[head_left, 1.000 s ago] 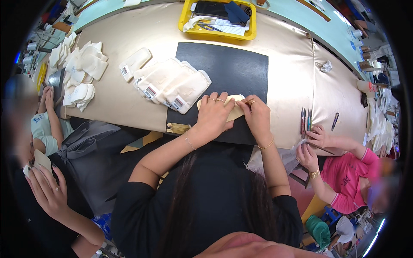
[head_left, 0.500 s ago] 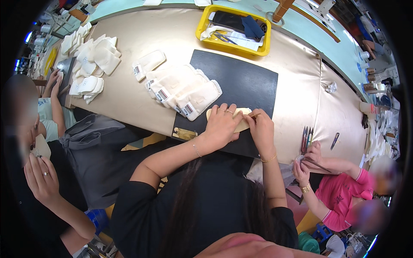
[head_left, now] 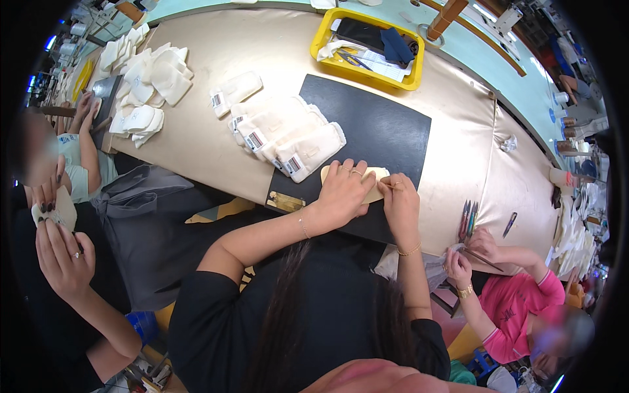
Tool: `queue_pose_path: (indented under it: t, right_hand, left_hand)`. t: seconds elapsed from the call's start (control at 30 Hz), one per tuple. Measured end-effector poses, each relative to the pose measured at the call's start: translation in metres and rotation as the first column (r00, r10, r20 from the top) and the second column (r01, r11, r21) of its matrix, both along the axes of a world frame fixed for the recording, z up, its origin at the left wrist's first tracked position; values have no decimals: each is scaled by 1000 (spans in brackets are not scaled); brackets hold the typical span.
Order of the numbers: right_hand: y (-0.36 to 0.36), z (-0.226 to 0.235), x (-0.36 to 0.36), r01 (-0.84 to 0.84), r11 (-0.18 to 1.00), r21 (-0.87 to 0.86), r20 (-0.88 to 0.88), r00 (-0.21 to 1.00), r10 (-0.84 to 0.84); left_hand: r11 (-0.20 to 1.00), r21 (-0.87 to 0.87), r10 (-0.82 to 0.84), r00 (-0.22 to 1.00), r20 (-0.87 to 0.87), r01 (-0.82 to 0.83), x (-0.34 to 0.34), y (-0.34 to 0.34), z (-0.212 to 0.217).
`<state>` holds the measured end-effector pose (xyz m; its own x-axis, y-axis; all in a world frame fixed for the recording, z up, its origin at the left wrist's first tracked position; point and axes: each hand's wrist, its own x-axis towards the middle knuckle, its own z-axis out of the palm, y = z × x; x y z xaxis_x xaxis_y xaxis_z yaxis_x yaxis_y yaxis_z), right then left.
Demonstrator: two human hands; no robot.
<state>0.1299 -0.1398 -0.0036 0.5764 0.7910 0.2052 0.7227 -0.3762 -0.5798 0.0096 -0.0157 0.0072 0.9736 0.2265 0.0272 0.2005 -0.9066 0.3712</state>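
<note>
A cream padded fabric piece lies on the black board in front of me. My left hand holds it down, fingers across its top and thumb by the near edge. At the piece's right end, my right hand is closed in a pinch around what looks like a thin brown stick, its tip at the fabric edge. The stick is mostly hidden by the fingers. Just left of my hands, overlapping cream fabric pieces with labels rest partly on the board. A small brass-coloured plate marks the board's near left corner.
A yellow tray with a dark phone, scissors and papers stands at the back. More cream pieces are piled at left. Several pens lie at right, near a pink-sleeved person's hands. Another person's hand holds a cream piece at left.
The view has shifted slightly, so the table appears farther right. My hands keep nearly the same hold on the fabric piece. The person at left has brought a second hand to their piece.
</note>
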Motion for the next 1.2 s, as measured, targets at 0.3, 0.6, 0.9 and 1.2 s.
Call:
queue_pose_path:
  t: [0.3, 0.6, 0.9, 1.2]
  right_hand:
    - [5, -4, 5, 43, 995, -86, 52, 998, -38]
    - [6, -10, 2, 49, 999, -15, 134, 990, -46]
    - [-12, -10, 34, 461, 842, 280, -595, 772, -225]
    - [-40, -4, 31, 464, 843, 273, -721, 678, -139]
  left_hand:
    - [1000, 3, -29, 999, 24, 29, -2, 3, -5]
    - [998, 58, -27, 999, 27, 25, -4, 2, -7]
    - [999, 45, -25, 996, 85, 21, -4, -1, -15]
    - [994, -111, 19, 936, 353, 22, -13, 5, -15]
